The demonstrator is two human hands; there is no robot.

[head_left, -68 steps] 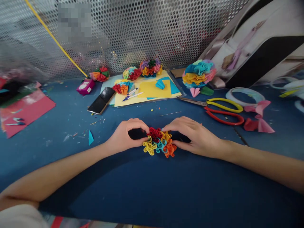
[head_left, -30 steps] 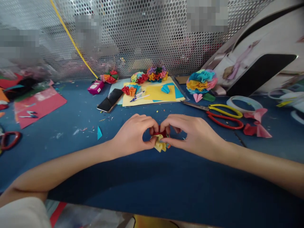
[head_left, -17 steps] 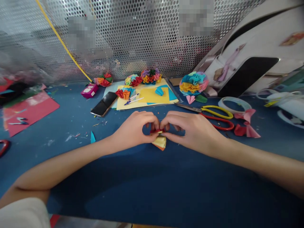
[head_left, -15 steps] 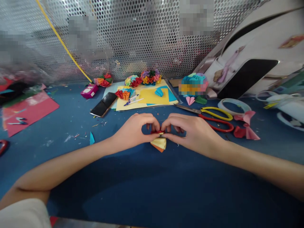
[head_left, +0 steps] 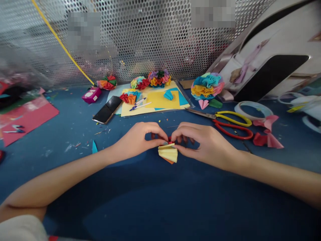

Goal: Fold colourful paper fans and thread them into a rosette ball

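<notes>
A small pleated paper piece [head_left: 168,154] is pinched between my hands in front of me, just above the blue table [head_left: 160,201]. Its pale yellow pleats fan out toward me, with an orange edge beneath and a bit of red at the top. My left hand [head_left: 140,137] closes thumb and forefinger on its left upper side. From the other side my right hand [head_left: 205,142] grips it near the red part, thumb by the yellow pleats. The fingertips partly hide the red part. A thin needle-like sliver [head_left: 173,126] lies just beyond the fingers.
Scissors with yellow and red handles [head_left: 233,130], a tape roll [head_left: 253,108] and pink paper bits [head_left: 268,132] lie right. Behind are paper flowers [head_left: 208,85], coloured sheets [head_left: 160,100], pens and a phone [head_left: 107,109]. A purple box [head_left: 91,95] stands left; a backpack [head_left: 276,43] stands right.
My fingers have spread slightly apart at the top of the paper piece, so more of its yellow pleats and the red part show. The camera view has shifted a little.
</notes>
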